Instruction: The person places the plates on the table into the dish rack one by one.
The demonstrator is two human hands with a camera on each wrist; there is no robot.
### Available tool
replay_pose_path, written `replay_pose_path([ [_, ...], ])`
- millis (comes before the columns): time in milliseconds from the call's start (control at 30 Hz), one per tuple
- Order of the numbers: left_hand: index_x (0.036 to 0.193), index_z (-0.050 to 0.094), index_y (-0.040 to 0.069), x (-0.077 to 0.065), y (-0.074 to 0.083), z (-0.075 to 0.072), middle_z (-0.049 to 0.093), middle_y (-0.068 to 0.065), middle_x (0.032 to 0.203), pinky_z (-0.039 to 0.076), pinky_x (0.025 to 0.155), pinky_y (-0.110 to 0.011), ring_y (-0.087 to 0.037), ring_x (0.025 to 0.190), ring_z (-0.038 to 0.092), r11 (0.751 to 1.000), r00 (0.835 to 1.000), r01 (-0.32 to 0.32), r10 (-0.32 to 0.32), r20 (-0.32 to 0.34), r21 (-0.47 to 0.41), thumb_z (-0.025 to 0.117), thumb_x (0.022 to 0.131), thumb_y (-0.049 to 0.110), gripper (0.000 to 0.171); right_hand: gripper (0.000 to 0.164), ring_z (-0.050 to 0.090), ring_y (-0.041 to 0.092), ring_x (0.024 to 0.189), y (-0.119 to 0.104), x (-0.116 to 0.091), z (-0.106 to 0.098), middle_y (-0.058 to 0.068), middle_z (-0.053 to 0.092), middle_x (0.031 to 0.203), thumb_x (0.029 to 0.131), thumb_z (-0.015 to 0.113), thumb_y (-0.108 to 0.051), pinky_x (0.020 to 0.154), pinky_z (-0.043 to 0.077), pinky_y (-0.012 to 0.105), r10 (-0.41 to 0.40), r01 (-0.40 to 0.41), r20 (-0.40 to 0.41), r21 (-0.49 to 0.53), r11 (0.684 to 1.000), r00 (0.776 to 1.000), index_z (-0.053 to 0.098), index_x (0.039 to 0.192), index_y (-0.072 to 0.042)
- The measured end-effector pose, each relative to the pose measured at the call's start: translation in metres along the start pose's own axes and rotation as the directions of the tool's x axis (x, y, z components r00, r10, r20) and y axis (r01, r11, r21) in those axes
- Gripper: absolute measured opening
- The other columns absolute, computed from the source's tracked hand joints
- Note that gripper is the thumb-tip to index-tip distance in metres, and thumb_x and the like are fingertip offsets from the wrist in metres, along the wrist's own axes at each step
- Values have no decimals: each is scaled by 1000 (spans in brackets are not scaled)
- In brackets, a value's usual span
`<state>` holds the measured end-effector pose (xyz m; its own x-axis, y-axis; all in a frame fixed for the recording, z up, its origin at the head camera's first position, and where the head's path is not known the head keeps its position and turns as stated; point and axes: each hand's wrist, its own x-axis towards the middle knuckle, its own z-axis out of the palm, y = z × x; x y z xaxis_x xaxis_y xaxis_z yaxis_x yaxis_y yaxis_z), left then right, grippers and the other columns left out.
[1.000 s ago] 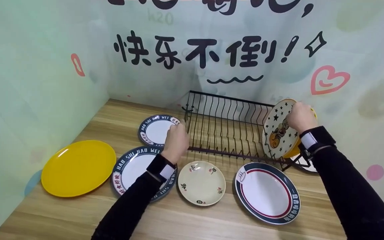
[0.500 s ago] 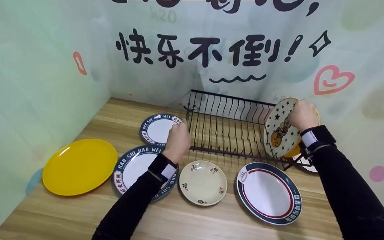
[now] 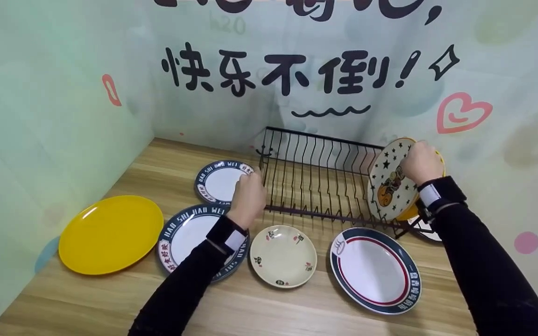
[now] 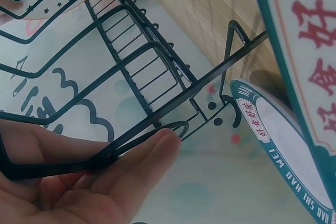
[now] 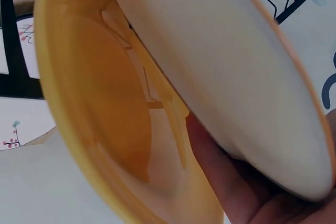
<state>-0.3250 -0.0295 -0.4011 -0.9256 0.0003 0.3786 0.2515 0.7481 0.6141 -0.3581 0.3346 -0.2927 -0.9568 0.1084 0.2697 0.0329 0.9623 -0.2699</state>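
the right hand [image 3: 421,162] pinches the upper edge of a round cream ceramic-looking plate with black stars and a cartoon figure [image 3: 385,175], standing tilted at the right end of a black wire dish rack [image 3: 325,136]. over the last second hand and plate have hardly shifted, so the work seems at a still point, the plate in place but not let go. the right arm reaches forward, fist high; the left arm slants in, and the left hand [image 3: 249,198] grips the rack's left end wire, apparently steadying it.

just behind the starred plate stands a deep yellow glossy dish [image 5: 94,103]; whether they touch below is hidden. farther out, on the wood-grain bench [image 3: 259,312], lie a small cream floral plate [image 3: 283,256], a navy-rimmed white oval plate [image 3: 374,270] and a flat yellow oval plate [image 3: 110,235].
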Motion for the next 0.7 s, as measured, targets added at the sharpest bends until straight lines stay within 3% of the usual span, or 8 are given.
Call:
replay_pose_path([
  [200,133,49,-15,1,0,0,64,-31,99,56,73,-41,-36,88,66,1000,1000,-5,5,-5,-2,57,89,-6,45,10,40,22,44,2,3,1,9,36,62,86,47,4,38,35,33,7,-7,10,11,1000,1000,43,77,1],
  [367,132,50,-14,1,0,1,64,-31,99,56,73,-41,-36,89,66,1000,1000,2,-2,-2,-3,58,89,-5,45,8,49,29,54,7,6,-1,17,45,70,86,49,1,44,42,38,31,-32,29,22,999,999,47,84,7],
  [467,133,49,-15,1,0,0,65,-31,100,57,71,-39,-35,87,67,1000,1000,6,-6,1,7,57,90,-6,45,11,49,28,52,12,7,-2,14,46,66,85,50,0,43,42,37,39,-41,31,51,998,999,46,75,3],
  [567,134,48,-15,1,-1,1,65,-30,101,57,69,-38,-32,84,67,1000,1000,-1,1,-1,15,56,90,-6,46,27,40,20,41,18,5,-3,3,36,52,82,46,3,38,35,32,-7,8,-14,74,997,1000,39,59,-9],
  [700,132,51,-14,1,-2,1,66,-28,97,56,66,-38,-30,79,66,1000,1000,-16,16,-9,21,55,89,-7,44,35,34,18,35,18,4,-3,-1,27,45,79,40,6,34,31,32,-102,107,-134,36,994,986,33,50,-12],
])
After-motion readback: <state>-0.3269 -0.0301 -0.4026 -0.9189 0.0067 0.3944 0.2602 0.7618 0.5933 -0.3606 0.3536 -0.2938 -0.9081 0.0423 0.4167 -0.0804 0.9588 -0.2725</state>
